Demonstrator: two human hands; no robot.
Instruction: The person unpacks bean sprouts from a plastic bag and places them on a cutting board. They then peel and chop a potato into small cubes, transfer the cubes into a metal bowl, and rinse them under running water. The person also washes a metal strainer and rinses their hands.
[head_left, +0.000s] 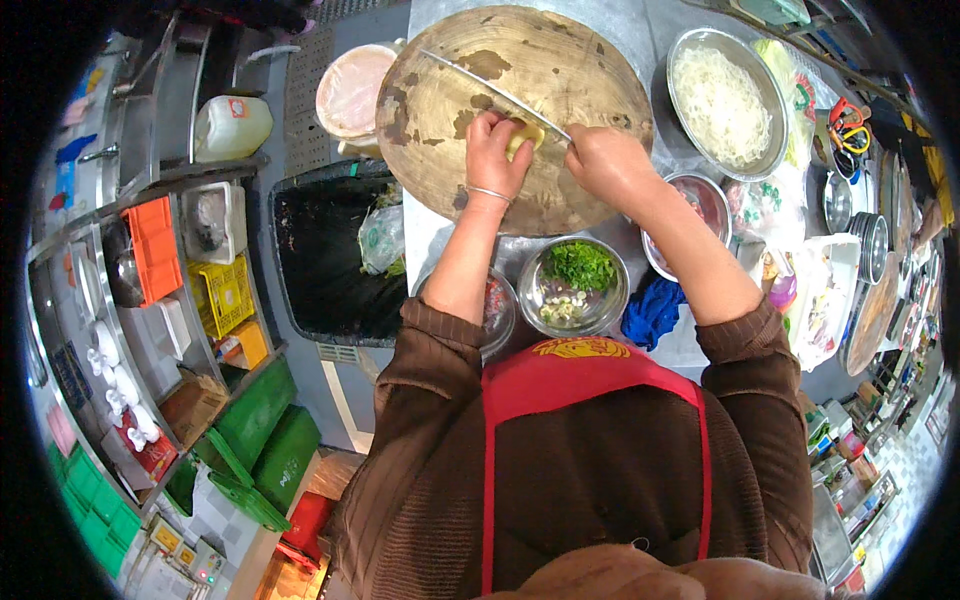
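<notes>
My right hand (612, 165) is closed round the handle of a kitchen knife (490, 92), whose long blade shows nearly edge-on and slants to the far left over a round wooden chopping board (590, 70). On the board, my left hand (497, 155) grips a small pale yellow piece of food (525, 138), its fingers close against the blade; its kind is unclear. Toward me from the board stands a steel bowl (535, 315) holding chopped greens (582, 265) and pale chopped bits. Another bowl (500, 318) is partly hidden by my left forearm.
A large steel bowl of white noodle-like strands (722, 100) stands right of the board. Nearer are a bowl of reddish contents (700, 205) and a blue cloth (655, 312). A black bin (320, 250) and a pink-lidded bucket (355, 90) are at the left.
</notes>
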